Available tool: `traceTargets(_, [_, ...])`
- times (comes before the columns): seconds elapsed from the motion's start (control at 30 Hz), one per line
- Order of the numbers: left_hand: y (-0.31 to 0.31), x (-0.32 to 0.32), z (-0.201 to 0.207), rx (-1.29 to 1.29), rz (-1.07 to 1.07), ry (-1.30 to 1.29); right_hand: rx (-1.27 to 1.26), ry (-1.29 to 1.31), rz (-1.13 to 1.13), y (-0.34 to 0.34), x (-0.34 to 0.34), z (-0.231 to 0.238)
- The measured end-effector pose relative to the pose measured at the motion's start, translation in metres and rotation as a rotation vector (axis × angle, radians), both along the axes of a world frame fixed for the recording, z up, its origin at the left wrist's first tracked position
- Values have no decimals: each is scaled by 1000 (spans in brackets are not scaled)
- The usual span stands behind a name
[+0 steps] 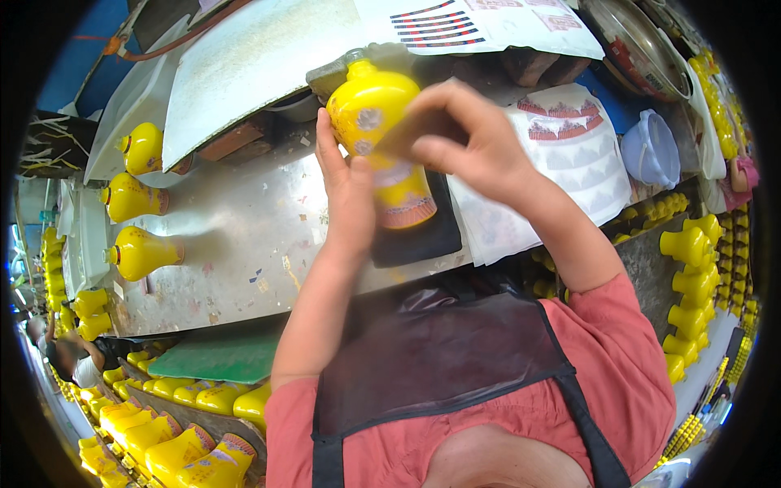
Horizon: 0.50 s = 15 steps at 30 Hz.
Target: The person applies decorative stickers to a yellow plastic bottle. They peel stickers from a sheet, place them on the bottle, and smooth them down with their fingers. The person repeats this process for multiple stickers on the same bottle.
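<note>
A glossy yellow bottle [376,102] with a clear glass neck lies on a black pad [443,220], its neck pointing away from me. Patterned decals show on its front, with a pink-red band around its base. My left hand [348,191] holds the bottle's left side, thumb toward the front and fingers behind. My right hand [484,150], smeared by motion, pinches a dark brown flat piece [423,134], perhaps a scraper. That piece lies over the bottle's right side and hides part of it; whether it touches cannot be told.
Three yellow bottles [146,252] lie at the left of the metal table [244,236]. Decal sheets [561,163] are at the right; a white board [252,65] and another decal sheet [488,28] lie beyond. A lavender bucket [651,150] stands far right. Rows of yellow bottles [163,443] flank me.
</note>
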<state>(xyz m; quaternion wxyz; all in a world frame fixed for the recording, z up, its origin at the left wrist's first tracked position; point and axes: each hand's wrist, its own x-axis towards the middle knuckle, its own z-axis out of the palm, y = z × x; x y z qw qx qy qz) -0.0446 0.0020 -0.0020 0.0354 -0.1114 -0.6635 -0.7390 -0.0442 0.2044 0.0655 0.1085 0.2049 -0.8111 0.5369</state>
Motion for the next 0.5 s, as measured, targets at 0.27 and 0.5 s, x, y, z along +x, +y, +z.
traceTargets(0.27, [-8, -6, 14, 118, -53, -219, 409, 720, -75, -6, 3, -7])
traceTargets(0.5, [2, -22, 15, 491, -211, -414, 329, 474, -5, -18, 35, -13])
